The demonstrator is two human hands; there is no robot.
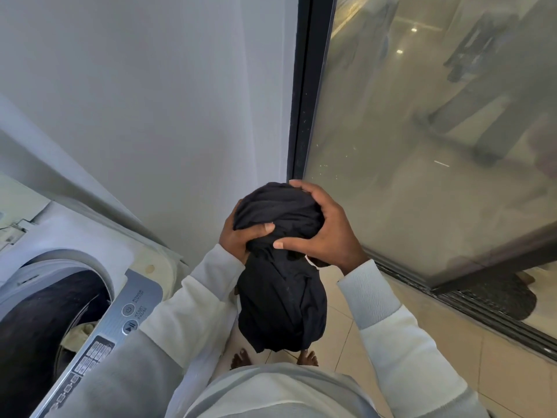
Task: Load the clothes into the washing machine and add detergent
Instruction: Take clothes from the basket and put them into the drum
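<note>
A bundled black garment (280,285) hangs in front of me, held up at chest height to the right of the washing machine. My left hand (241,233) grips its bunched top from the left, thumb pressed into the cloth. My right hand (325,227) wraps over the top from the right. The top-loading washing machine (99,267) stands at the lower left with its lid raised. Its dark drum (42,324) shows a pale cloth near the rim. No detergent is in view.
The machine's silver control panel (120,324) with power and start buttons runs along its near edge. A white wall stands behind. A dark-framed glass sliding door (422,146) fills the right side. My bare feet (274,359) stand on beige floor tiles.
</note>
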